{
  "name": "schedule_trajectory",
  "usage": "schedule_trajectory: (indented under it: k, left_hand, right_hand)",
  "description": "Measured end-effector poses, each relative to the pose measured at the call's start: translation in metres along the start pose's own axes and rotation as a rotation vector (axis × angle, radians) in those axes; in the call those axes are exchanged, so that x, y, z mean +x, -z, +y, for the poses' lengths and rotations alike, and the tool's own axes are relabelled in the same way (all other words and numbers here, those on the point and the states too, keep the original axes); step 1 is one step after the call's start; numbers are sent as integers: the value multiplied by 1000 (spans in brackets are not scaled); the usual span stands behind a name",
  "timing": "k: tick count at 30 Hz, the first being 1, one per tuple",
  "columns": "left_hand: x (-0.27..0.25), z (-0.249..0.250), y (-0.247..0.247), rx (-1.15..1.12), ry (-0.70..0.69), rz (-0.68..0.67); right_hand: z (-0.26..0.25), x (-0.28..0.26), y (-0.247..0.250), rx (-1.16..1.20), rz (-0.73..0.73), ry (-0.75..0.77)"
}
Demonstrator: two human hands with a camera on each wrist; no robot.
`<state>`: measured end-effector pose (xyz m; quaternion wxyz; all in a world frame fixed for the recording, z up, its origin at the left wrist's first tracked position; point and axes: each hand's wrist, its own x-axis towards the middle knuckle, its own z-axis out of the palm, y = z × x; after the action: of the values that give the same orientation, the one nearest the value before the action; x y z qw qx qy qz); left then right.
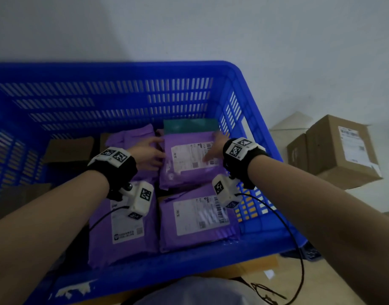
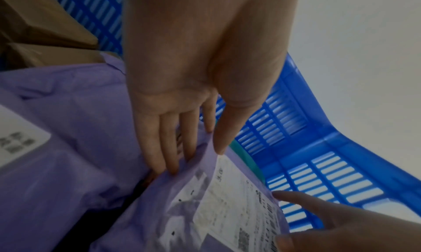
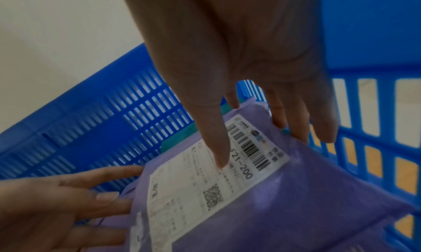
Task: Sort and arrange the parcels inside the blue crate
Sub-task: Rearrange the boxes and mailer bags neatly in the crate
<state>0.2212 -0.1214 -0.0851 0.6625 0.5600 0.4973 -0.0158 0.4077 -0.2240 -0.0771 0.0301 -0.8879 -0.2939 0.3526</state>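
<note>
Crate: the blue crate (image 1: pixel 127 71) stands against a pale wall (image 1: pixel 189 25), its slatted sides letting light through; a white scuffed patch marks its near rim.

Floor: tan boards show past the crate's right side and through its slots, with a dark cable trailing across them.

Beside the crate: two brown cardboard boxes (image 1: pixel 341 150) sit on the floor to the right, touching each other, the larger one carrying a white label.

Parcels: purple mailers lie flat in the crate's right half, two near the front side by side, each with a white shipping label facing up. Further back a third, the held purple parcel (image 1: pixel 184 159), sits label up, and a teal parcel (image 1: pixel 190 125) peeks out behind it against the far wall. Brown cardboard pieces (image 1: pixel 68 148) lie in the crate's left half.

Left hand: the left hand (image 1: pixel 148 154) is at the held parcel's left edge, fingers long and nearly straight, thumb on top and fingertips (image 2: pixel 173 169) tucked at the edge; a pinch more than a fist.

Right hand: the right hand (image 1: pixel 215 148) takes the parcel's right edge, thumb pressed on the label and fingers (image 3: pixel 296 130) wrapped down over the side next to the crate's right wall.

Wrists: black straps with white marker blocks sit on both.
</note>
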Motion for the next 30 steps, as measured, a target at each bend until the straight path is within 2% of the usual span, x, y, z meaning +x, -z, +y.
schedule_trajectory:
  k: [6,12,15,19,23,26,30]
  left_hand:
    - [6,-4,-6,21,40,-43]
    - [1,-1,1,56,77,-145]
    - [-7,12,33,66,25,-76]
    - [-14,21,88,66,-46,149]
    - [-10,7,122,35,-8,269]
    - [-5,-10,129,37,49,275]
    - [-2,-27,123,37,142,205]
  right_hand:
    - [3,5,-9,-49,-71,16]
    - [-4,24,-12,-347,-35,70]
    - [-34,3,16,-405,2,117]
    - [-74,-1,32,-160,93,283]
    - [-110,-2,4,204,-60,347]
    - [-127,2,-30,310,-170,315]
    - [-139,6,-59,222,-139,297]
